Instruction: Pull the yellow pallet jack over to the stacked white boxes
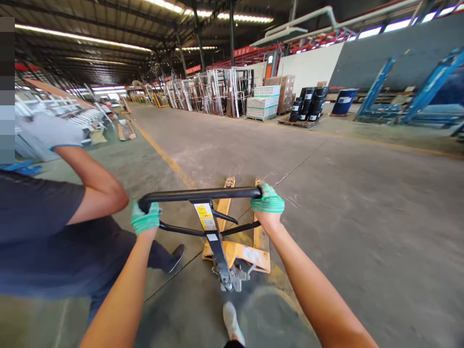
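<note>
Black handle [203, 195]: left hand [146, 217] clamps its left end, right hand [268, 202] its right end. Jack [235, 252] stands below it, forks [261, 238] beyond. Apparent step: steering; next move calls for even grip.

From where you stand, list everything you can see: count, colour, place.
Pallet truck: one, yellow with black handle, lower centre
Co-worker: one, dark-clad, white-gloved, left foreground
White pieces: many, left background
Metal frames: many, silvery, centre background
Box stacks: two, white-green and brown, right of the frames
Black drums: several, on a wooden pallet, right background
Blue drum: one, right of the black drums
Blue structures: at least two, far right
Floor lines: at least two, yellow, left and right
Roof lights: several, white, overhead
Left fingers: one set, green-gloved, around the handle's left end
Right fingers: one set, green-gloved, around the handle's right end
Forearms: two, bare, from the bottom edge
Shoe: one, pale, bottom centre
</note>
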The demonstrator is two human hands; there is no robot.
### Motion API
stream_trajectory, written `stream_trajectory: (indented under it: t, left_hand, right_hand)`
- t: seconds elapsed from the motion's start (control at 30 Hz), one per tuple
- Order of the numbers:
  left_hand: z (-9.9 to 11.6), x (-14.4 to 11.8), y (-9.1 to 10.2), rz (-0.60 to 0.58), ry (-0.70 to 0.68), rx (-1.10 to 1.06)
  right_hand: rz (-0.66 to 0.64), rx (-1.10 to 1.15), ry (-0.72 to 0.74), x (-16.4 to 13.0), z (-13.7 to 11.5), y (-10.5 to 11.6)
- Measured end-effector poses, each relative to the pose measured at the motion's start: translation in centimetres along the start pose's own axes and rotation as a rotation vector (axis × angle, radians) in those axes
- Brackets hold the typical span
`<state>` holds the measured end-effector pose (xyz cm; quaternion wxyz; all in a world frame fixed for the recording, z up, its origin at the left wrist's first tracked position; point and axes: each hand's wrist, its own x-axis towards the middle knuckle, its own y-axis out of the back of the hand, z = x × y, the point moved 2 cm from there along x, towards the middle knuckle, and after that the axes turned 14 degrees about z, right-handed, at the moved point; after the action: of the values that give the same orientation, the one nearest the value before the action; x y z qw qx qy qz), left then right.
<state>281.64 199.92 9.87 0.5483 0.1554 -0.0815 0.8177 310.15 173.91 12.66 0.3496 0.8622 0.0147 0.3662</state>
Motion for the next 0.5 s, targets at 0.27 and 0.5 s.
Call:
stream_trajectory:
  t: [0.27, 0.5]
  left_hand:
    - [-3.6, 8.9, -21.9, -0.087, 0.038, -0.06]
    - [-5.7, 17.5, -44.0, -0.199, 0.008, -0.128]
  right_hand:
    - [0.089, -0.006, -0.09, 15.6, 0.5, -15.4]
    - [0.131, -0.108, -0.12, 28.9, 0.9, -27.9]
